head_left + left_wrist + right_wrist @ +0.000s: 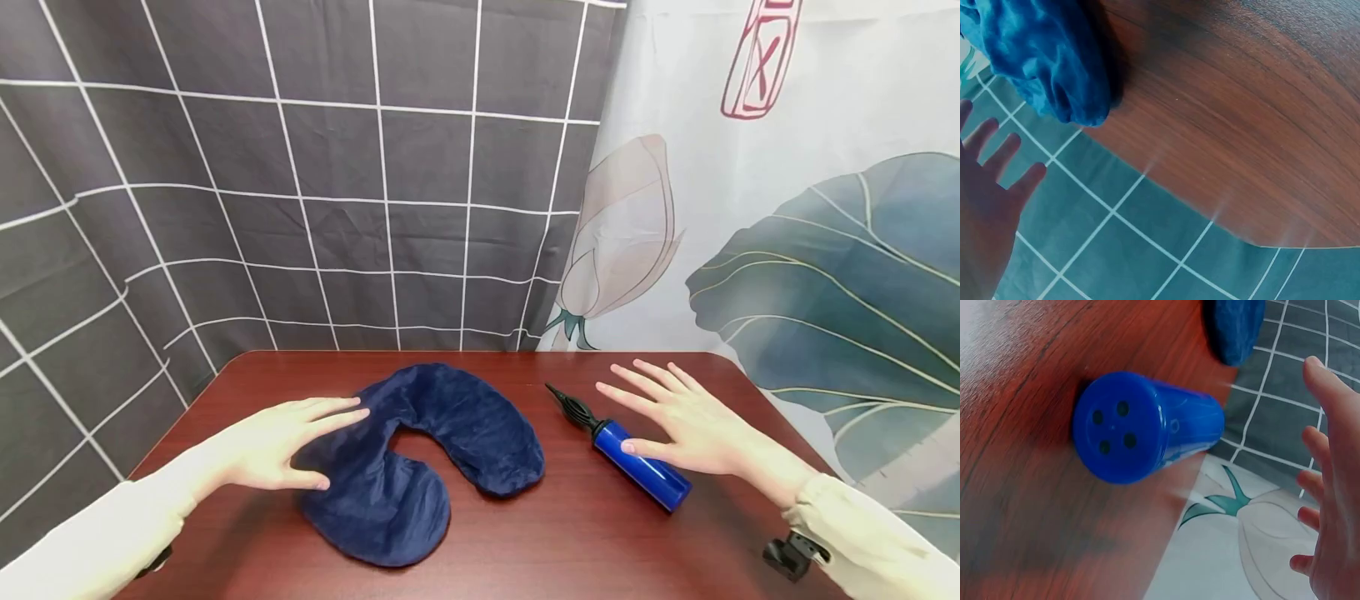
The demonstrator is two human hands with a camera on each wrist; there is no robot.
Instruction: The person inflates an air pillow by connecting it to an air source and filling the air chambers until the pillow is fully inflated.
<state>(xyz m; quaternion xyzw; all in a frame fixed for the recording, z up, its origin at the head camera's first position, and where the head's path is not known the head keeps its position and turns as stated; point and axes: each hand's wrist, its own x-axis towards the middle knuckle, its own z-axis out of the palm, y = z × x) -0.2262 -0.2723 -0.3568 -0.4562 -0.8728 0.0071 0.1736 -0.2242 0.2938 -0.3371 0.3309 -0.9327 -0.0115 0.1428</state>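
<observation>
A dark blue plush U-shaped neck pillow [480,425] lies on the reddish-brown table, its opening facing the front right. To its right is a hand pump [637,467] with a blue barrel and a black tapered nozzle end pointing to the back left. My left hand [292,442] hovers over the pillow's left side, fingers spread and holding nothing. Over the pump's barrel, my right hand [690,421] is held out with straight, spread fingers, also holding nothing. In the right wrist view the pump's round end [1116,428] shows several dark holes, and the hand is apart from it.
The wooden table [525,550] has rounded far corners. Behind it hangs a dark grey curtain [337,233] with a white grid, and at the right a white cloth [675,83] printed with a flower bud and large leaf.
</observation>
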